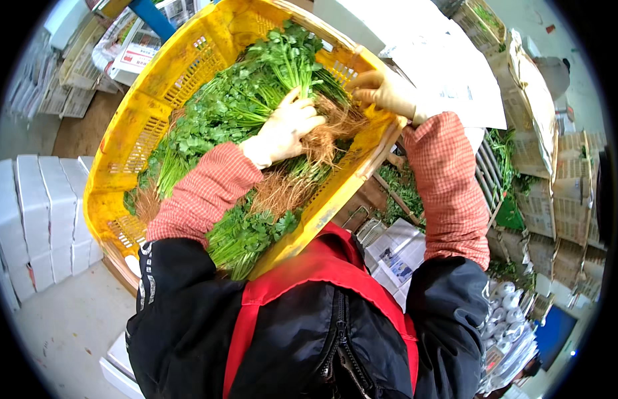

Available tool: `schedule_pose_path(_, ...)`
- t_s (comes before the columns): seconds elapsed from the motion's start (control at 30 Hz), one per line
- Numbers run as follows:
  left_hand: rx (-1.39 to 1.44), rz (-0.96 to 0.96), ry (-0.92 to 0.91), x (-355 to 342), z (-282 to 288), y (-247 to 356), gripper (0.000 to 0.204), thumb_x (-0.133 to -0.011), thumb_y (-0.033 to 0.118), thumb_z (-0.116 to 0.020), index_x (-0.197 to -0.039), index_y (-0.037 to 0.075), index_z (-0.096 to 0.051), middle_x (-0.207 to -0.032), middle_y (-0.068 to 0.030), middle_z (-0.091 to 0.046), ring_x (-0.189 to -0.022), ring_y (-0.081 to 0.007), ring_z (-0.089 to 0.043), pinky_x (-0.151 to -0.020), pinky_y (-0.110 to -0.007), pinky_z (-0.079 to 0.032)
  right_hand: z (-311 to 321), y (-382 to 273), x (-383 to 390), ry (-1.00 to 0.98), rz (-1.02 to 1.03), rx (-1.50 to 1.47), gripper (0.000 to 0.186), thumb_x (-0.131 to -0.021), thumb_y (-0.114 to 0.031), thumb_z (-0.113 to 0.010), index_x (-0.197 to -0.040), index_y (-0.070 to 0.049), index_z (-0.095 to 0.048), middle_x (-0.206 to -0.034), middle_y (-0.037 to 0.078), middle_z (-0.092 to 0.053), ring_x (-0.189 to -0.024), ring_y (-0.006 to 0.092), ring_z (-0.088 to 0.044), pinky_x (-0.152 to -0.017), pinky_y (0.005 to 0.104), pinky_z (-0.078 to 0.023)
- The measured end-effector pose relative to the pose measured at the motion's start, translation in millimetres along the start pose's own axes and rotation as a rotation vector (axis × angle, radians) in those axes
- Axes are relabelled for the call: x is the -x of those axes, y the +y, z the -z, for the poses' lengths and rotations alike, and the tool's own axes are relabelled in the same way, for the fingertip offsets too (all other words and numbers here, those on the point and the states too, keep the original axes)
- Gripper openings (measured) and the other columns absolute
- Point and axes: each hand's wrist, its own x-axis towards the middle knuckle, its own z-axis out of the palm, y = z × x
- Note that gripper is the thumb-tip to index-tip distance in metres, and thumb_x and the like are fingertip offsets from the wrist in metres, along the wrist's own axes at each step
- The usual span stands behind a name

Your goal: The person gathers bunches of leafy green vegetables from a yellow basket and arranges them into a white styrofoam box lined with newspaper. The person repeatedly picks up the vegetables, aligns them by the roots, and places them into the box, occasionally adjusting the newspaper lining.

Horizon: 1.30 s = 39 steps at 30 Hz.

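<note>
A big yellow plastic crate (137,136) in front of me holds bunches of leafy coriander (219,100) with long brown roots (335,133). My left hand (290,126), in a pale glove, lies inside the crate with its fingers closed round the stems of a coriander bunch, just above the roots. At the crate's right end is my right hand (387,93), gloved too, its fingers curled in close to the rim and the root ends. Whatever its fingertips hold is hidden. More bunches with roots (282,193) lie under my left forearm.
White foam boxes (49,206) are stacked at the left. White paper sheets (449,73) lie beyond my right hand. Loose greens (399,189) and a newspaper (392,256) lie beneath my right arm. Crates (535,133) stand along the right side, with plastic-wrapped white rolls (505,319) lower down.
</note>
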Motion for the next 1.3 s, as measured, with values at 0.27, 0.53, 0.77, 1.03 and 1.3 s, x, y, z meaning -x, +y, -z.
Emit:
schedule_pose_path(0.27, -0.039, 0.066, 0.121, 8.4, -12.1, 10.3, 0.031, -0.059, 0.012, -0.070, -0.089, 0.006, -0.062, -0.093, -0.0068, -0.061, -0.106, -0.0266, -0.054, -0.107, -0.052, -0.029, -65.5, -27.0, -16.6, -0.507, -0.380, 0.923, 0.045, -0.078, -0.031, -0.070, -0.114, -0.006, -0.063, -0.112, 0.012, -0.064, -0.101, 0.0238, -0.062, -0.084, 0.0334, -0.051)
schedule_pose_path(0.53, -0.089, 0.278, -0.070, -0.7, 5.0, 25.6, 0.090, -0.057, 0.015, -0.077, -0.136, 0.004, -0.036, -0.115, -0.0106, -0.051, -0.116, -0.0269, -0.045, -0.110, -0.049, -0.024, -62.8, -21.2, -25.4, -0.167, -0.167, 0.682, 0.022, -0.083, -0.014, -0.054, -0.095, 0.000, -0.067, -0.096, 0.020, -0.066, -0.089, 0.0320, -0.065, -0.077, 0.0395, -0.052)
schedule_pose_path(0.77, 0.142, 0.270, 0.190, 0.5, -14.1, 9.8, 0.060, -0.062, 0.023, -0.074, -0.116, 0.004, -0.055, -0.133, -0.0110, -0.047, -0.134, -0.0307, -0.031, -0.113, -0.049, -0.016, -92.6, -41.6, -5.0, 0.097, 0.021, 0.622, 0.021, -0.078, -0.013, -0.055, -0.087, 0.002, -0.067, -0.082, 0.022, -0.065, -0.071, 0.0368, -0.064, -0.068, 0.0414, -0.052)
schedule_pose_path(1.03, 0.303, 0.164, 0.289, 16.8, 5.0, -17.5, 0.018, -0.072, 0.024, -0.074, -0.087, 0.017, -0.066, -0.098, 0.0024, -0.065, -0.110, -0.0224, -0.054, -0.111, -0.052, -0.017, 33.6, -16.7, 39.3, 0.297, 0.119, -0.117, 0.021, -0.087, -0.005, -0.056, -0.106, -0.001, -0.064, -0.087, 0.005, -0.067, -0.072, 0.0111, -0.061, -0.066, 0.0242, -0.052)
schedule_pose_path(1.3, 0.352, 0.208, 0.313, 15.3, 6.4, -14.7, 0.016, -0.071, 0.021, -0.073, -0.082, 0.014, -0.065, -0.088, -0.0002, -0.064, -0.107, -0.0200, -0.054, -0.112, -0.050, -0.018, -39.3, -25.3, -48.5, -0.447, -0.196, 0.684, 0.022, -0.081, -0.018, -0.058, -0.097, -0.006, -0.067, -0.087, 0.010, -0.068, -0.079, 0.0200, -0.065, -0.071, 0.0359, -0.050)
